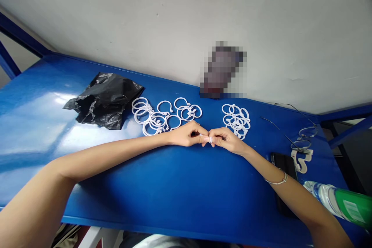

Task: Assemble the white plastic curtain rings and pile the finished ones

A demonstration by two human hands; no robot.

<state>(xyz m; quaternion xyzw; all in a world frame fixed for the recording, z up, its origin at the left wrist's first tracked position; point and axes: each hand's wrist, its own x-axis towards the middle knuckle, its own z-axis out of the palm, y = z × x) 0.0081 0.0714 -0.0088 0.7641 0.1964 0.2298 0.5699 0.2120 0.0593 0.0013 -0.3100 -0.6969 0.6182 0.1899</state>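
Above the blue table (174, 186), my left hand (187, 133) and my right hand (228, 139) meet fingertip to fingertip. Both are closed in a pinch on a white plastic curtain ring (210, 139), of which only a small part shows between the fingers. Behind my left hand lies a loose spread of several white curtain rings (173, 122), each with a small eyelet piece. A second, tighter heap of white rings (236, 120) sits just beyond my right hand.
A crumpled black plastic bag (107, 99) lies at the left. Against the wall stands a pixelated upright object (222, 71). To the right are eyeglasses (302, 145), a white hook-shaped piece (302, 161), a dark phone-like object (283, 161) under my forearm, and a green-labelled bottle (351, 205).
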